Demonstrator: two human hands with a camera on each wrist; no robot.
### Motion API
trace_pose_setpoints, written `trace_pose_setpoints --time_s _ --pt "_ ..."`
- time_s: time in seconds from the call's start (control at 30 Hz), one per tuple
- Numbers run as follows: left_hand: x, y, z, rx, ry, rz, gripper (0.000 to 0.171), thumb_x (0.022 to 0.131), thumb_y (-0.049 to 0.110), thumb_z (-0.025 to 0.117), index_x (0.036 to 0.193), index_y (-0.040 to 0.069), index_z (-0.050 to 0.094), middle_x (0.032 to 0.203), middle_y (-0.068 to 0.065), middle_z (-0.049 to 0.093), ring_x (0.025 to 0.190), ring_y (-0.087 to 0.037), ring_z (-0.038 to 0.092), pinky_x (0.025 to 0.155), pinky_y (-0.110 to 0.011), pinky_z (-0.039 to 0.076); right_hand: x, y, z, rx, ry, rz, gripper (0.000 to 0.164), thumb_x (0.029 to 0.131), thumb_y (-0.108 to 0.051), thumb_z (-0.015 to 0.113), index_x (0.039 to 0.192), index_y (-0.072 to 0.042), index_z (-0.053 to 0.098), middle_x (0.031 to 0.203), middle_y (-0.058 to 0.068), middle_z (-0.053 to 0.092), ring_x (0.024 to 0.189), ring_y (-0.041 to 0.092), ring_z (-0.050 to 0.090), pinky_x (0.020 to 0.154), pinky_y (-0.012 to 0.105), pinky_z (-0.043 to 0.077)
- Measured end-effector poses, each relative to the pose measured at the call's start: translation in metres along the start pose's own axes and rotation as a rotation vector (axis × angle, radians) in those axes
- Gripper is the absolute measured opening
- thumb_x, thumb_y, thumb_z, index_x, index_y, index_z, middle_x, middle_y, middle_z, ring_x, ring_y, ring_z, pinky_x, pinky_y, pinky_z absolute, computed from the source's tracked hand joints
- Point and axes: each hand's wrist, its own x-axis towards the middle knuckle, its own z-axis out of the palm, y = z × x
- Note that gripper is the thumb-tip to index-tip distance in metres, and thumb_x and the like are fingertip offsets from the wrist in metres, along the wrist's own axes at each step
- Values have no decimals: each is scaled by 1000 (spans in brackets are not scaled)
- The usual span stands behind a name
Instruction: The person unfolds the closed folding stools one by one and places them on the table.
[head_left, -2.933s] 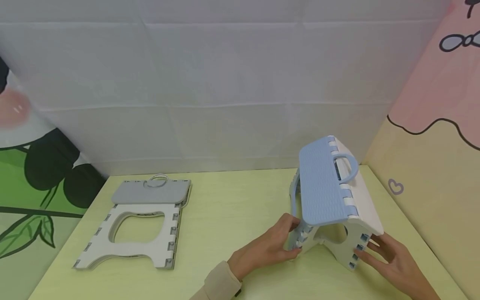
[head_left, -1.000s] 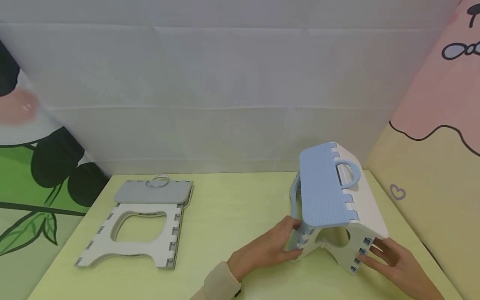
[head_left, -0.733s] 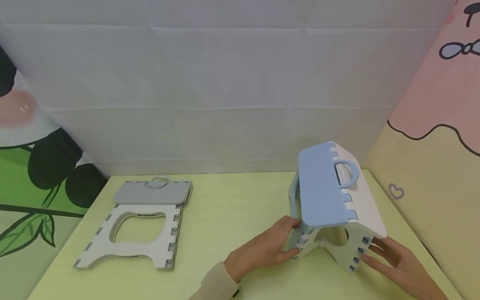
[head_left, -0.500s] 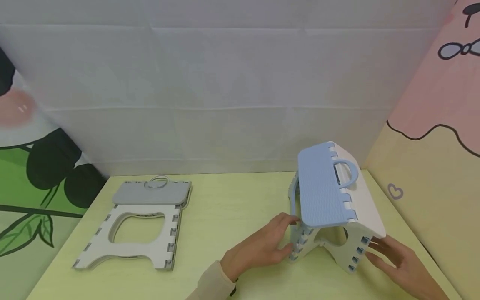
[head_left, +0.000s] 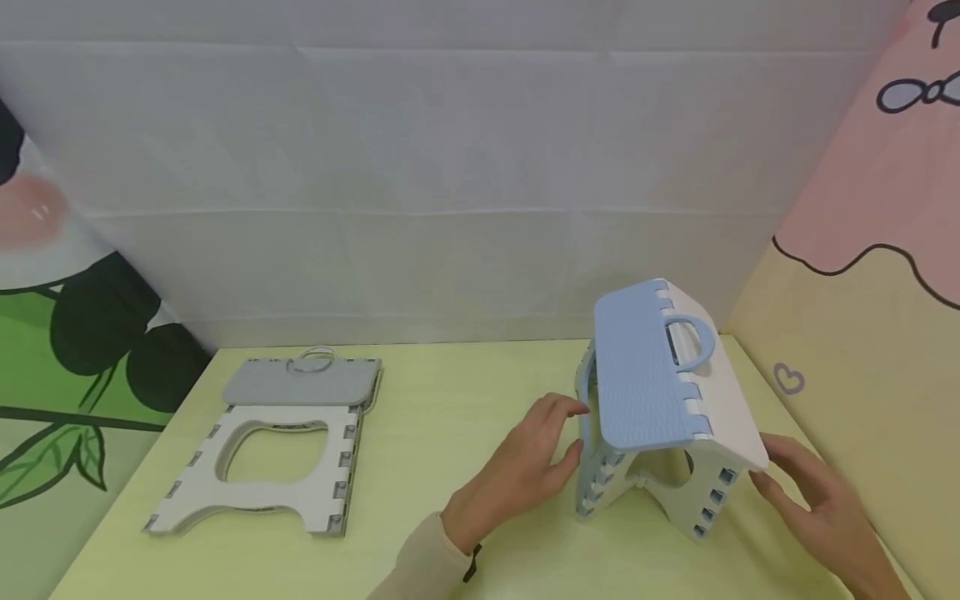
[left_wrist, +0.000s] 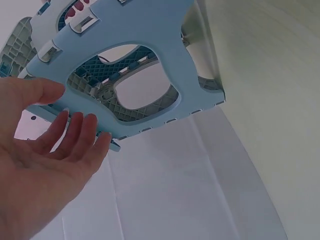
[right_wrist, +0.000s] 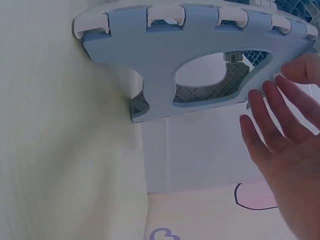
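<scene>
"So, what worries you from your remote seat?"

"Mostly the half-folded shape. I have the blue-and-white folding step stool point(head_left: 645, 367) standing near the right end of the table point(head_left: 450, 400), legs spread, its top peaked along the seam by the blue loop handle point(head_left: 708, 337). A push from one side alone could, I judge, slide or tip it — and a fingertip left at the seams could get nipped if the panels swing together."

"And the hands?"

"Left hand point(head_left: 517, 458) reaches in from the near side, beside the blue leg panel point(left_wrist: 135, 25), fingers gently bent, gripping nothing. Right hand point(head_left: 825, 508) sits opposite, by the lower edge of the white half point(head_left: 723, 392), palm facing inward, fingers loose, likewise released. Whether any fingertip touches, I can't tell."

"Any clutter?"

"Just the grey-and-white folded stool point(head_left: 315, 385), flat toward the left — well apart, so little risk."
</scene>
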Motion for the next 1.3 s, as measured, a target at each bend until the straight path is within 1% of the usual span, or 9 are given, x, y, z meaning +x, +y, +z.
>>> trace_pose_setpoints --time_s 0.07,0.2,0.43,0.57,0.7,0.83,0.9,1.13,1.3 --pt "2 1 -1 0 47 -17 35 96 2 67 129 0 53 126 -12 57 120 -24 58 99 -27 51 2 2 -1 31 8 -41 54 78 37 56 129 20 55 131 13 63 128 14 57 108 18 42" --pt "7 2 -3 -23 125 -45 33 97 2 66 128 0 55 123 -11 58 118 -24 58 99 -28 52 8 1 -5 67 30 -59 52 80 35 57 130 21 54 134 17 62 131 17 55 111 20 40" --pt "15 5 -6 -35 209 -29 27 99 4 65 124 1 57 121 -10 57 115 -23 57 101 -28 50 22 -11 -8 203 64 -139 37 90 26 57 127 28 50 133 31 58 134 25 53 114 24 38" --pt "20 8 -7 -62 250 -5 26 101 9 64 125 0 59 122 -10 58 117 -24 57 104 -29 48 28 -18 -7 246 79 -172 33 93 25 52 126 30 49 134 32 57 136 27 50 115 25 36" --pt "24 13 -8 -85 252 32 30 105 17 62 129 -1 59 125 -12 58 120 -24 56 106 -29 47 33 -27 -6 250 86 -166 34 94 25 49 127 30 47 137 29 56 138 28 47 116 24 34" --pt "26 20 -9 -94 240 47 34 105 20 62 132 0 59 129 -12 57 123 -24 54 107 -29 46 37 -35 -5 245 70 -160 35 94 25 50 129 30 46 140 28 55 140 27 45 118 24 32" --pt "28 24 -9 -107 233 46 34 104 20 63 132 0 59 130 -12 56 124 -23 53 108 -29 45 38 -38 -4 250 58 -155 37 94 24 52 130 29 45 141 27 54 141 26 45 118 24 32" --pt "29 32 -6 -150 189 45 37 102 20 67 132 0 58 134 -11 55 127 -23 52 109 -27 44 41 -41 4 323 11 -190 44 91 23 60 131 30 42 142 32 50 142 30 43 119 28 31" --pt "31 35 -1 -166 173 74 39 101 18 69 133 0 57 134 -12 55 126 -23 52 106 -24 45 44 -49 6 309 -13 -196 48 89 22 64 131 30 43 143 32 50 142 29 42 120 28 30"
